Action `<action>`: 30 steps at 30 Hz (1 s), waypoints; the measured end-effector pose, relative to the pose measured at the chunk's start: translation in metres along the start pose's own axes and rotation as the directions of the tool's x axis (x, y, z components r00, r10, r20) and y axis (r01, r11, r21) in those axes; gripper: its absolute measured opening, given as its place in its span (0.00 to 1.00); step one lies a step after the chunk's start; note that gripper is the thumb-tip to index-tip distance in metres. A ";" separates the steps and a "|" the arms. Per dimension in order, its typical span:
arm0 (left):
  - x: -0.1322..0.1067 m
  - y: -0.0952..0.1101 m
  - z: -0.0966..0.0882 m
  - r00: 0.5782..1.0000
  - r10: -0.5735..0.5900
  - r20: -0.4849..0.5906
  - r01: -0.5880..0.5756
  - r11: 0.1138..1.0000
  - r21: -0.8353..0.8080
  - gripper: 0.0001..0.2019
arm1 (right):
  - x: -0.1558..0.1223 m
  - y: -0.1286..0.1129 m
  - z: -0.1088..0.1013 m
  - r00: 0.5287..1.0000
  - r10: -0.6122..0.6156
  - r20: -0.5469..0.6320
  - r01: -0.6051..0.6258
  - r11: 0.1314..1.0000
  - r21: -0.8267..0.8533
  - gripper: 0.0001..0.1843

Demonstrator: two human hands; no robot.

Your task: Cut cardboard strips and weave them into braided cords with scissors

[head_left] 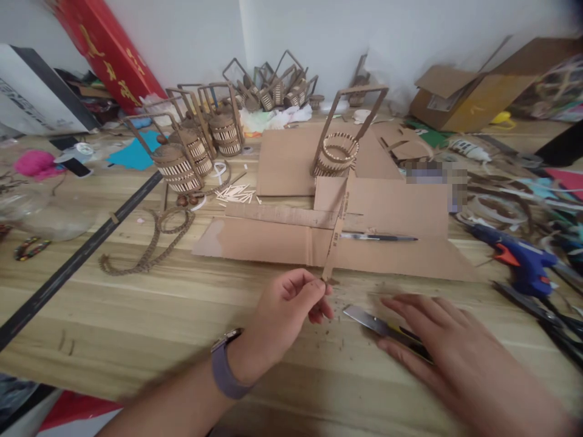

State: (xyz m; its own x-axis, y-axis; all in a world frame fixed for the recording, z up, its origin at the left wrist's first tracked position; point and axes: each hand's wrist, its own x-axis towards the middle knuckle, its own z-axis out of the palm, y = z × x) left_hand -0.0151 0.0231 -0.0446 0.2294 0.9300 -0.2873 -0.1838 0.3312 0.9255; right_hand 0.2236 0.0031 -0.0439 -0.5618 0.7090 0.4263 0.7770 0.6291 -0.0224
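Note:
My left hand point(300, 300) pinches the near end of a narrow cardboard strip point(336, 233). The strip points away from me, up toward a small woven basket point(337, 155) with a tall handle. Over a utility knife point(371, 320) at the right, my right hand point(455, 346) has its thumb and fingers apart, one on each side of the knife's body. The blade end faces left, toward my left hand. Beyond the hands, flat cardboard point(392, 258) lies on the wooden table, bearing a pen point(380, 237) and a loose cardboard piece point(277, 213).
Finished handled baskets point(177, 167) stand at the left, near small white sticks point(237, 193) and a braided cord point(150, 264). A long black strip point(77, 261) crosses the table. At right are a blue glue gun point(523, 261), scissors point(542, 315) and a cardboard box point(483, 91).

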 end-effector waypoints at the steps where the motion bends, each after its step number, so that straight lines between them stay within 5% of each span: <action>1: 0.000 -0.001 0.000 1.000 0.003 0.003 -0.003 1.000 -0.019 0.13 | -0.006 0.003 0.004 0.999 -0.007 0.036 0.007 1.000 -0.013 0.19; 5: 0.000 -0.001 0.000 1.000 0.022 0.004 -0.022 0.998 -0.062 0.12 | -0.019 0.004 0.013 0.990 0.052 0.128 -0.064 0.994 0.087 0.11; 11: -0.001 -0.001 0.000 1.000 0.026 -0.001 -0.026 0.999 -0.046 0.12 | -0.007 -0.004 -0.008 0.954 0.200 0.222 -0.249 0.944 0.216 0.07; 17: -0.003 -0.001 0.000 0.999 0.051 0.013 -0.051 0.999 0.010 0.12 | 0.024 -0.019 -0.012 0.999 -0.024 0.038 0.020 0.995 0.096 0.25; 22: -0.006 0.005 0.002 0.996 0.074 0.042 -0.078 0.994 0.077 0.13 | 0.045 -0.026 -0.006 0.988 -0.154 -0.003 0.154 0.987 0.050 0.21; 30: -0.008 0.009 0.003 0.994 0.100 0.051 -0.106 0.984 0.144 0.12 | 0.049 -0.021 0.000 0.982 -0.187 -0.009 0.188 0.979 0.076 0.17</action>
State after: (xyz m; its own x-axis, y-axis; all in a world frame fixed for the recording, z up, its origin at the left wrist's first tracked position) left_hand -0.0156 0.0184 -0.0335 0.2587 0.9489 -0.1806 -0.0679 0.2044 0.9765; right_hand 0.1802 0.0245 -0.0229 -0.6948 0.5756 0.4312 0.6338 0.7734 -0.0111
